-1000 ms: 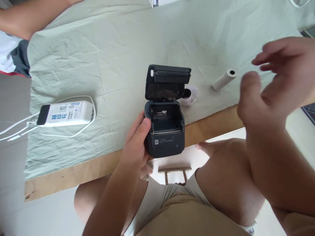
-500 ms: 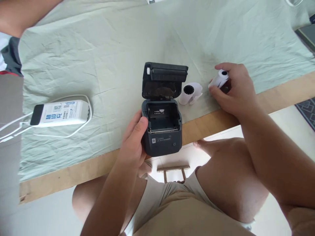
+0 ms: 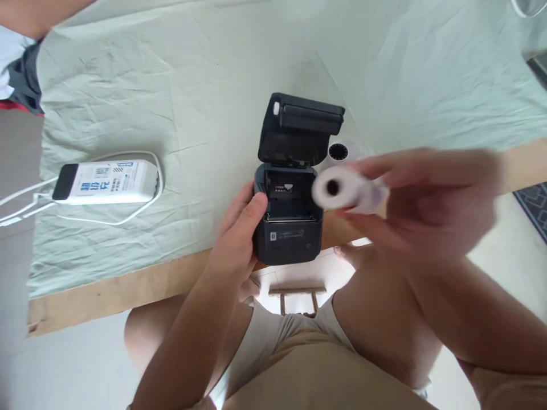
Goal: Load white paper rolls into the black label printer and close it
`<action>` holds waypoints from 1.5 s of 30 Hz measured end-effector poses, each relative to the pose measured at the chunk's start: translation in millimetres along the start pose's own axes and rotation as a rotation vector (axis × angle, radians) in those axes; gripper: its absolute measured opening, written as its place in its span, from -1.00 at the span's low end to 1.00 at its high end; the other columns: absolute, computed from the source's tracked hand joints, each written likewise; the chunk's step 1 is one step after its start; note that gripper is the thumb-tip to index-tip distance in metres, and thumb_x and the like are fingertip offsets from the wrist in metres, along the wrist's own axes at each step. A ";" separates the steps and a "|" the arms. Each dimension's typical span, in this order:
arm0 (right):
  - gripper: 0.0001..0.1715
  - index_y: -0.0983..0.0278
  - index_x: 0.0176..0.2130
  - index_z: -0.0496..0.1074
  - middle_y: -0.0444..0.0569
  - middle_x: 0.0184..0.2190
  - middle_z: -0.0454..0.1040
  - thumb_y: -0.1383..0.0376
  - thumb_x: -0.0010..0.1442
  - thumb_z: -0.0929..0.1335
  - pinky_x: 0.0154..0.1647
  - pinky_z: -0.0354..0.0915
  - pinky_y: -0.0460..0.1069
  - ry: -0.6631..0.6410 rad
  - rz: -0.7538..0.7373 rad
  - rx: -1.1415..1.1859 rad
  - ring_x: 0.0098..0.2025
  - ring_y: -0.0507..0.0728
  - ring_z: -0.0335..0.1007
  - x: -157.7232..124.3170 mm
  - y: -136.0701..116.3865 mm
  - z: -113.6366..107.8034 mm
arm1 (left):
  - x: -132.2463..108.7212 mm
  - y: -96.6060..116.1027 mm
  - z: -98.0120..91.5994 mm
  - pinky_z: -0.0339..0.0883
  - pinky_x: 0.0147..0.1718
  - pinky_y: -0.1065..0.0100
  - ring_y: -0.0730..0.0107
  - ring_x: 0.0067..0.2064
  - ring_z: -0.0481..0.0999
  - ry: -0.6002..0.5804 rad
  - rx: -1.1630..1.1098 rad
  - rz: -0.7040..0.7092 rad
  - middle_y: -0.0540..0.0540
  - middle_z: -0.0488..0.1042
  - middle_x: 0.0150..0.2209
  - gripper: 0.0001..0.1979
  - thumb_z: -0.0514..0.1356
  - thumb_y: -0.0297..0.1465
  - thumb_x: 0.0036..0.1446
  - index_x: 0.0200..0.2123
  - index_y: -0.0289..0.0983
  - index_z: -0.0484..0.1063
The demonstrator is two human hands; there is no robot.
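A small black printer [image 3: 288,228] sits at the table's front edge with its lid [image 3: 301,128] flipped up and its paper bay bare. My left hand [image 3: 235,239] grips the printer's left side, thumb on its top rim. My right hand [image 3: 427,199], blurred by motion, is closed round a white paper roll [image 3: 342,188] held in the air just right of the open bay, its core hole facing me. A second white roll [image 3: 339,152] lies on the cloth behind the printer's right side.
A pale green cloth [image 3: 192,85] covers the wooden table [image 3: 128,290]. A white power bank [image 3: 106,182] with white cables lies at the left. Another person's arm [image 3: 29,17] shows at the top left. My knees are below the table edge.
My right hand reached to the roll lying at the right on the cloth, took hold of it, and has lifted it leftward to beside the open printer. My left hand stayed on the printer.
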State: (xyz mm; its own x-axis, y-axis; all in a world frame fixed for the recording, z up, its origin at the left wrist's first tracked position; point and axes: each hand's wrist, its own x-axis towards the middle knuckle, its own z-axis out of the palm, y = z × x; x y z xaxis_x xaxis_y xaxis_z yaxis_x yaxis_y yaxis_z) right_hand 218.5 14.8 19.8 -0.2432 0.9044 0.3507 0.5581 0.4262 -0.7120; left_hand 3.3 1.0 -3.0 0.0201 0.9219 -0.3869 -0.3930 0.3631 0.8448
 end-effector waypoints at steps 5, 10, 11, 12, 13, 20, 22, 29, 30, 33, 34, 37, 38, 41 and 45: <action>-0.76 0.08 -0.23 0.39 -0.15 -0.09 0.72 0.44 0.35 0.42 -0.11 0.52 0.16 0.123 -0.331 -0.088 -0.13 0.16 0.70 17.0 -4.3 29.6 | -2.0 2.1 3.0 0.47 -0.41 0.42 0.33 -0.31 0.64 0.009 -0.009 0.024 -0.06 0.65 -0.29 -0.58 0.42 -0.04 0.20 -0.08 -0.24 0.60; -0.76 0.14 -0.27 0.40 -0.18 -0.19 0.73 0.47 0.38 0.40 -0.13 0.47 0.05 0.139 -0.423 -0.165 -0.15 0.08 0.70 25.1 5.6 35.3 | -3.6 4.7 2.5 0.40 -0.54 0.49 0.46 -0.44 0.56 -0.031 -0.005 -0.030 0.02 0.60 -0.35 -0.60 0.41 -0.02 0.21 -0.12 -0.22 0.58; -0.75 0.15 -0.27 0.40 -0.18 -0.22 0.72 0.48 0.36 0.41 -0.15 0.45 0.04 0.158 -0.449 -0.167 -0.16 0.08 0.69 24.4 5.4 34.3 | -3.5 4.8 2.6 0.43 -0.50 0.49 0.45 -0.42 0.57 -0.036 -0.005 -0.020 0.02 0.60 -0.34 -0.61 0.41 -0.02 0.21 -0.12 -0.22 0.58; -0.74 0.15 -0.28 0.39 -0.18 -0.25 0.71 0.50 0.34 0.42 -0.17 0.43 0.04 0.173 -0.470 -0.171 -0.19 0.08 0.68 23.0 4.3 32.6 | -3.3 4.8 2.7 0.48 -0.44 0.49 0.44 -0.37 0.60 -0.039 -0.006 -0.010 0.01 0.62 -0.31 -0.62 0.40 -0.04 0.23 -0.12 -0.22 0.58; -0.74 0.15 -0.29 0.39 -0.18 -0.28 0.70 0.50 0.32 0.43 -0.19 0.40 0.05 0.178 -0.487 -0.172 -0.21 0.08 0.65 21.0 2.5 30.3 | -3.1 4.7 2.8 0.51 -0.36 0.49 0.43 -0.32 0.62 -0.039 -0.011 0.005 0.00 0.63 -0.28 -0.63 0.40 -0.05 0.24 -0.11 -0.23 0.59; -0.82 0.18 -0.25 0.41 -0.13 -0.29 0.65 0.44 0.35 0.42 -0.24 0.31 0.06 -0.032 -0.574 -0.109 -0.24 0.07 0.54 -1.5 -3.2 25.3 | -0.6 3.4 -3.1 0.48 -0.44 0.53 0.48 -0.38 0.58 -0.111 -0.048 -0.008 0.02 0.60 -0.32 -0.56 0.52 -0.17 0.09 -0.04 -0.24 0.55; -0.86 0.19 -0.24 0.42 -0.12 -0.27 0.65 0.39 0.39 0.41 -0.22 0.30 0.05 -0.030 -0.551 -0.085 -0.21 0.07 0.55 -5.3 0.8 30.6 | 0.3 1.9 -6.3 0.49 -0.44 0.52 0.44 -0.35 0.61 -0.121 -0.053 0.018 0.04 0.62 -0.28 -0.31 0.59 -0.29 -0.03 0.15 -0.15 0.45; -0.96 0.20 -0.17 0.47 -0.09 -0.21 0.67 0.33 0.41 0.41 -0.15 0.37 0.07 -0.003 -0.545 -0.057 -0.10 0.12 0.62 -9.4 9.4 35.9 | 1.2 -3.1 -9.9 0.63 -0.22 0.27 0.05 -0.08 0.73 -0.142 0.019 0.084 -0.13 0.66 -0.04 0.04 0.61 -0.40 -0.13 0.38 -0.04 0.22; -0.96 0.19 -0.17 0.48 -0.10 -0.22 0.67 0.33 0.40 0.42 -0.13 0.38 0.07 0.009 -0.553 -0.059 -0.08 0.13 0.63 -9.3 9.5 34.7 | 1.4 -3.5 -9.8 0.63 -0.21 0.26 0.05 -0.08 0.73 -0.135 0.028 0.089 -0.13 0.66 -0.03 0.02 0.60 -0.39 -0.11 0.37 -0.04 0.23; -0.88 0.17 -0.15 0.47 -0.07 -0.17 0.65 0.37 0.33 0.46 -0.10 0.47 0.08 0.115 -0.549 -0.059 -0.09 0.14 0.63 -5.9 9.5 30.2 | 2.1 -4.7 -9.9 0.63 -0.20 0.25 0.04 -0.07 0.73 -0.124 0.055 0.103 -0.13 0.66 -0.01 -0.01 0.60 -0.34 -0.07 0.39 -0.04 0.25; -0.83 0.16 -0.13 0.46 -0.05 -0.10 0.64 0.40 0.32 0.45 -0.14 0.50 0.06 0.173 -0.512 -0.053 -0.16 0.11 0.62 -3.5 9.5 28.7 | 2.3 -5.0 -10.0 0.63 -0.18 0.24 0.03 -0.05 0.73 -0.124 0.063 0.110 -0.14 0.65 0.00 -0.02 0.60 -0.33 -0.06 0.39 -0.04 0.25; -0.61 0.11 0.04 0.41 0.03 0.24 0.50 0.47 0.29 0.42 -0.35 0.49 0.00 0.253 -0.311 0.014 -0.45 -0.07 0.44 6.6 9.0 25.3 | 3.2 -5.7 -11.1 0.63 -0.15 0.23 -0.01 0.01 0.72 -0.139 0.081 0.139 -0.15 0.64 0.05 -0.06 0.59 -0.30 -0.05 0.37 -0.04 0.29; -0.53 0.09 0.10 0.38 0.05 0.34 0.42 0.48 0.28 0.41 -0.40 0.47 -0.01 0.237 -0.243 0.047 -0.51 -0.11 0.38 10.0 8.6 24.7 | 3.6 -5.8 -11.6 0.63 -0.15 0.24 -0.01 0.02 0.71 -0.146 0.088 0.143 -0.15 0.64 0.07 -0.07 0.59 -0.30 -0.04 0.37 -0.03 0.29; -0.35 0.00 0.20 0.30 0.00 0.42 0.33 0.47 0.24 0.43 -0.40 0.46 -0.03 0.168 -0.128 0.149 -0.49 -0.14 0.39 16.0 7.3 23.3 | 4.3 -5.7 -12.5 0.62 -0.20 0.26 0.02 -0.01 0.71 -0.163 0.108 0.135 -0.16 0.64 0.08 -0.07 0.58 -0.28 -0.02 0.38 -0.03 0.28; -0.48 -0.04 0.12 0.38 -0.16 -0.06 0.51 0.43 0.28 0.43 -0.45 0.38 -0.08 0.224 -0.141 0.374 -0.38 -0.05 0.43 9.5 8.5 23.9 | 4.2 -5.2 -13.7 0.61 -0.22 0.31 0.15 -0.08 0.69 -0.142 0.129 0.114 -0.10 0.63 0.01 -0.05 0.58 -0.30 -0.03 0.39 -0.03 0.26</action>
State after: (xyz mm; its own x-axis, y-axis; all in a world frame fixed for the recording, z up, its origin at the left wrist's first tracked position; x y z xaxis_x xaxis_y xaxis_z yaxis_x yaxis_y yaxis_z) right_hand 202.0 27.5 2.5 -0.0956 0.8273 0.5536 0.1971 0.5609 -0.8041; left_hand -7.2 1.2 -14.1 0.1155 0.9644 -0.2381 -0.2798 0.2616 0.9237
